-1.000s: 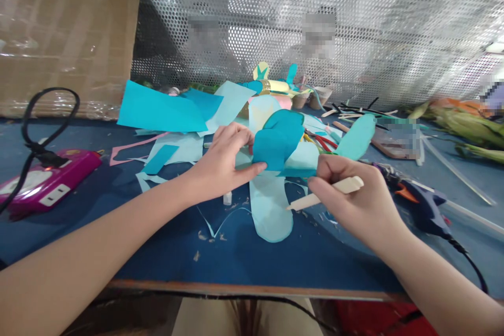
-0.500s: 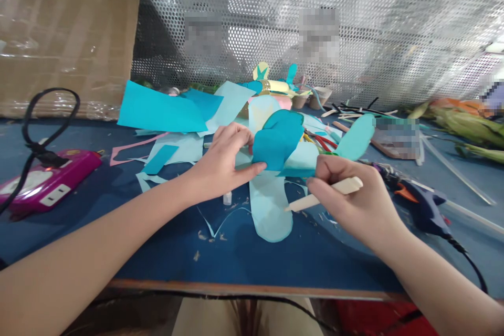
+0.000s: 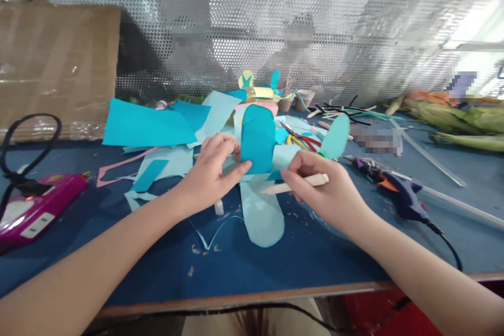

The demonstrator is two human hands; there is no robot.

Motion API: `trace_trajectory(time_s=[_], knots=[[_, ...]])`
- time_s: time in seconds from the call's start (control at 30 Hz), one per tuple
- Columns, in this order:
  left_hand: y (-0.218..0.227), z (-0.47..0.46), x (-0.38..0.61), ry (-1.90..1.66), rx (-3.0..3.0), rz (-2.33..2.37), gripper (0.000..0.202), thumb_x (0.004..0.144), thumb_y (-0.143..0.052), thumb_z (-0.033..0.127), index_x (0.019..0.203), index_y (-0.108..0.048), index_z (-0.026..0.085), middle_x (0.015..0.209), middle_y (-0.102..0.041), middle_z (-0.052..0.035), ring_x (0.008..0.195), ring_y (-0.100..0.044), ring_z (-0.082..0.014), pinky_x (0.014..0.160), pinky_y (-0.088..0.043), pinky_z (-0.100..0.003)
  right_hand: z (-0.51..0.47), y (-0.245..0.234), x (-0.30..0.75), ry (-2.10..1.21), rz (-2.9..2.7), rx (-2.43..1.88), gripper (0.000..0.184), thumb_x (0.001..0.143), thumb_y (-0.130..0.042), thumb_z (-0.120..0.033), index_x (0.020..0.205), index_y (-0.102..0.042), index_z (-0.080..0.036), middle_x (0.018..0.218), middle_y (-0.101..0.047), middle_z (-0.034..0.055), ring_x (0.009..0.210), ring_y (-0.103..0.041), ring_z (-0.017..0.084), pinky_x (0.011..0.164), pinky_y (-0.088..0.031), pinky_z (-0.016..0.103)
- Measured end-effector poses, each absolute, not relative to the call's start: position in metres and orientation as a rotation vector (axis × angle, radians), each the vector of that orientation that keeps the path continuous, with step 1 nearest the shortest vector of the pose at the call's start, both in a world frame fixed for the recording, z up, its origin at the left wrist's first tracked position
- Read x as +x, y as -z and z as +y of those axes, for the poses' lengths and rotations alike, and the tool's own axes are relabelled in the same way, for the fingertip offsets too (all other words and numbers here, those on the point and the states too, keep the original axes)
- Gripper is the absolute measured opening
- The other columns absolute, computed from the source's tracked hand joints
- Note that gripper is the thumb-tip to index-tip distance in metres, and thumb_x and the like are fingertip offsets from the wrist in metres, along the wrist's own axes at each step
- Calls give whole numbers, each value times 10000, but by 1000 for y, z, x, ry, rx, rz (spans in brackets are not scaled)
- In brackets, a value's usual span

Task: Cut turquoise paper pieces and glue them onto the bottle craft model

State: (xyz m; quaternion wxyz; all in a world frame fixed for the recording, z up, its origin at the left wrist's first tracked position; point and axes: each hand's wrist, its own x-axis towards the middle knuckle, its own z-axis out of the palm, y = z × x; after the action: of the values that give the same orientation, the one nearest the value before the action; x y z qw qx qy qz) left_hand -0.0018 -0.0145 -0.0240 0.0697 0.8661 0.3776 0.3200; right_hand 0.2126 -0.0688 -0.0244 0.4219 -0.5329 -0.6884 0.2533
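Observation:
My left hand (image 3: 218,170) pinches the lower left edge of a bright blue paper piece (image 3: 258,139) with a rounded top, which stands upright. Below it, a pale blue rounded paper strip (image 3: 263,215) reaches toward me over the table. In my right hand (image 3: 323,181) is a cream-coloured pen-like stick (image 3: 295,185), its tapered tip over the pale strip and pointing left. The right fingertips are close to a pale blue flap (image 3: 284,155) and a small blue edge; whether they grip these is hidden. A mint green paper oval (image 3: 336,136) rises behind that hand.
Blue paper sheets (image 3: 147,123) and offcuts lie left. Red-and-yellow-handled scissors (image 3: 303,140) rest behind the paper pieces. A corded glue gun (image 3: 397,189) is at right, a magenta power strip (image 3: 43,210) at left. Corn husks (image 3: 464,121) and cardboard (image 3: 59,71) stand farther back.
The bright blue paper has swung from leaning right to upright, now showing one rounded outline. My right hand and the stick have moved left, nearer the paper. The camera view has shifted slightly.

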Motion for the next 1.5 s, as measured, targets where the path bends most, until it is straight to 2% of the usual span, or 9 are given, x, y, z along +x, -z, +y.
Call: trace_trajectory(time_s=[0.2,0.67,1.5], knots=[[24,-11,-4,-983,2648,1130,161,931,-455,340,833,-379,236,900,-454,-32,913,-438,-223,839,-394,-393,-67,25,209,-547,-1728,-1311,232,806,-563,-276,630,-424,-219,537,-518,-51,502,-438,101,523,-360,231],[22,-10,-4,-968,2708,1144,145,932,-437,300,821,-380,225,863,-440,-20,875,-443,-205,827,-375,-368,-62,25,207,-503,-1769,-1236,255,768,-568,-256,603,-377,-220,509,-429,-74,480,-321,82,473,-296,203],[24,-10,-5,-996,2686,1120,150,931,-457,312,822,-403,225,873,-456,-23,894,-453,-209,819,-372,-345,-62,27,207,-505,-1819,-1249,230,780,-560,-251,617,-401,-218,518,-435,-73,484,-337,82,470,-294,197]])
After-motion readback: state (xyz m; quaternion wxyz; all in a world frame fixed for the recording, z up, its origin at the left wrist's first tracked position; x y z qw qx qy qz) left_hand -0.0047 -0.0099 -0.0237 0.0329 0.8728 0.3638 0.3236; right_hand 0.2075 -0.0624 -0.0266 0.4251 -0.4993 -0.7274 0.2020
